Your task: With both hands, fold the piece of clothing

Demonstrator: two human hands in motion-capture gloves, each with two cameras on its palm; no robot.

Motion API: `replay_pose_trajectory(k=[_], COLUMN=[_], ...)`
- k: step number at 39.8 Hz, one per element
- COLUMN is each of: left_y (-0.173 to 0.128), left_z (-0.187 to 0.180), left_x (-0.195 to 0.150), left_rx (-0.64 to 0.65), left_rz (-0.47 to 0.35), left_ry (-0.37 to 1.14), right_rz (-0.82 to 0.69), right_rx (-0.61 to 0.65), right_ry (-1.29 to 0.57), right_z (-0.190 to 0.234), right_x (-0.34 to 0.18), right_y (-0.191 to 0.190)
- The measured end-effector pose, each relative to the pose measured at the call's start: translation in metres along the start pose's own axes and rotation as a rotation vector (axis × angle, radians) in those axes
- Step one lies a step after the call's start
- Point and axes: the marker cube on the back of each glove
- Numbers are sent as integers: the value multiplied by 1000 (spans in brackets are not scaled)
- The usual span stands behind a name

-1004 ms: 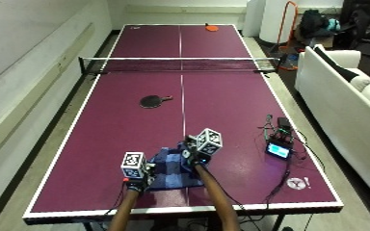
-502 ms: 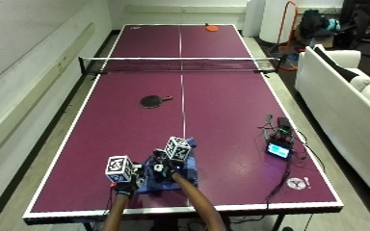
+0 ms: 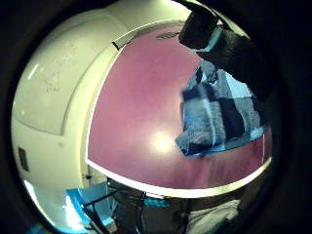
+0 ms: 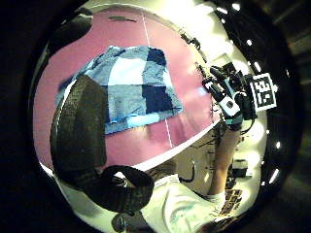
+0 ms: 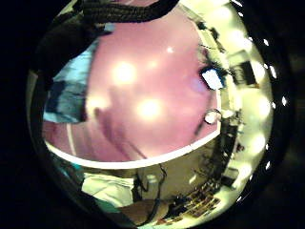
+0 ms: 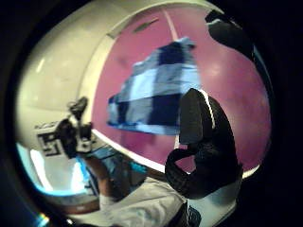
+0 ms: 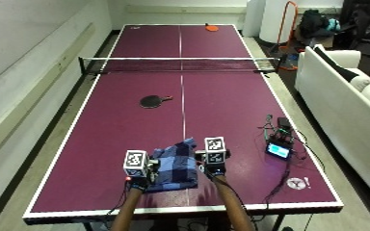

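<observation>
Blue checked garment (image 7: 174, 165) flat between left hand (image 7: 138, 181) and right hand (image 7: 213, 169), both released; palm views alone confirm. No legible writing.

Purple table-tennis table (image 7: 108, 144) with net (image 7: 180, 65), two paddles, checked cloth (image 7: 175, 166), small screen device (image 7: 279, 150).
</observation>
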Motion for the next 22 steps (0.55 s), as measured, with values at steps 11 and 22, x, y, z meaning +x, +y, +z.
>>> replay_pose_trajectory(k=[11, 22], left_y=[3, 10], left_z=[-8, -10], left_x=[62, 71], left_rx=[-78, -113], left_rz=[72, 95], left_ry=[19, -41], right_rz=[103, 83], right_rx=[-69, -20], right_ry=[115, 115], right_z=[7, 17], right_x=[40, 36], right_y=[13, 13])
